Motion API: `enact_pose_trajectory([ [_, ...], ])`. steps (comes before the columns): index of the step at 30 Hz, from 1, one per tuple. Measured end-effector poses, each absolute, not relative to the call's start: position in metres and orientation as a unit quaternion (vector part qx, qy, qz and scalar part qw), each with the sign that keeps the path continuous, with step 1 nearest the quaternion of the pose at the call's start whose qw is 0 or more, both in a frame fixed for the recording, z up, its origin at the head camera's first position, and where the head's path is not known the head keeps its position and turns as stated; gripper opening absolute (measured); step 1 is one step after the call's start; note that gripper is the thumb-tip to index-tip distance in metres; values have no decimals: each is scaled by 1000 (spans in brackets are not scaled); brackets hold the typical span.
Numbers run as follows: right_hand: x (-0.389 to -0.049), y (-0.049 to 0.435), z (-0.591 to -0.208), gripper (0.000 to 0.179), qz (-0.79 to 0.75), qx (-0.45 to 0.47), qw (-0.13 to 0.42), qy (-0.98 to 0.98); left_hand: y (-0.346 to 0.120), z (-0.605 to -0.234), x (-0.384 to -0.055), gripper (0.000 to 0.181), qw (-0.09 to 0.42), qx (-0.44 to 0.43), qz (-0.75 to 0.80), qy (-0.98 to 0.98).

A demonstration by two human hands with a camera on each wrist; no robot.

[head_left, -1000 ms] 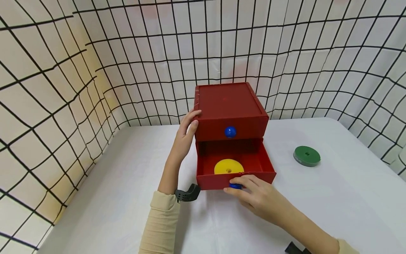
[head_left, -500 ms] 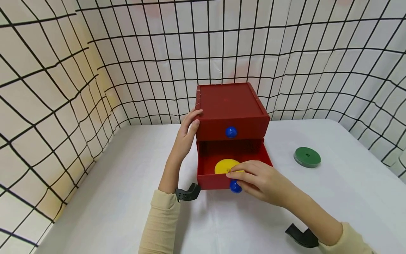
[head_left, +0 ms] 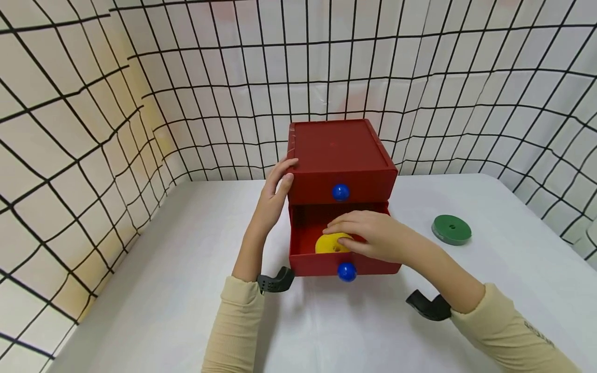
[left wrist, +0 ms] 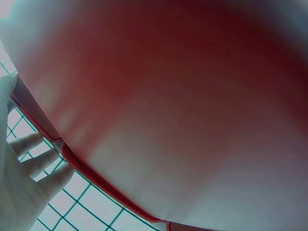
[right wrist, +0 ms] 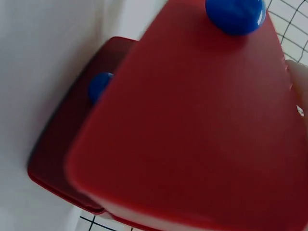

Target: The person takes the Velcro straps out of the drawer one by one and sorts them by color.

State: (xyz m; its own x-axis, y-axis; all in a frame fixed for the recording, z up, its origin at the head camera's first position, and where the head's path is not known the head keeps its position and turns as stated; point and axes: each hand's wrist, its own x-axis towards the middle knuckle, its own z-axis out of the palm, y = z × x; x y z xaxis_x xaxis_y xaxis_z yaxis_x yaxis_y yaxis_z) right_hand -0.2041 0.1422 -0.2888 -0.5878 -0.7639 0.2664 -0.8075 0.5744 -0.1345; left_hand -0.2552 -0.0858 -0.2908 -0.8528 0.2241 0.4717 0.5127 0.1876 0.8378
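Note:
A red two-drawer box (head_left: 336, 147) stands on the white table, its lower drawer (head_left: 310, 265) pulled out and its upper drawer shut. My left hand (head_left: 270, 199) rests on the box's left side, fingertips over the top edge; the left wrist view shows its fingers spread along the red edge. Inside the lower drawer lies a yellow disc (head_left: 326, 244) with holes in its middle. My right hand (head_left: 373, 233) reaches over the drawer front and holds the disc, thumb on the near side and fingers beyond, hiding its right part. The drawer's blue knob (right wrist: 236, 14) is free.
A green disc (head_left: 451, 230) lies on the table right of the box. Black wire mesh (head_left: 233, 93) over white sheeting stands behind and along both sides. Dark wrist pieces stick out from the left (head_left: 276, 280) and right (head_left: 429, 305) forearms.
My right hand has let go of the lower drawer's blue knob, moved up over the drawer front and taken hold of the yellow disc. The left hand stays on the box.

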Motion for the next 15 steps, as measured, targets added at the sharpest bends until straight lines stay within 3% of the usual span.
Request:
enact_pose_trajectory([
  [5,-216,136,-289,30,132,419,9,-898,-86,-293,-256,36,120,-243,-590,-761],
  [11,-225,135,-293,30,176,380,-128,-899,-86,-293,-256,36,125,-251,-591,-757],
  [15,-231,136,-296,34,185,379,-162,-892,-86,-292,-257,36,126,-250,-588,-759],
])
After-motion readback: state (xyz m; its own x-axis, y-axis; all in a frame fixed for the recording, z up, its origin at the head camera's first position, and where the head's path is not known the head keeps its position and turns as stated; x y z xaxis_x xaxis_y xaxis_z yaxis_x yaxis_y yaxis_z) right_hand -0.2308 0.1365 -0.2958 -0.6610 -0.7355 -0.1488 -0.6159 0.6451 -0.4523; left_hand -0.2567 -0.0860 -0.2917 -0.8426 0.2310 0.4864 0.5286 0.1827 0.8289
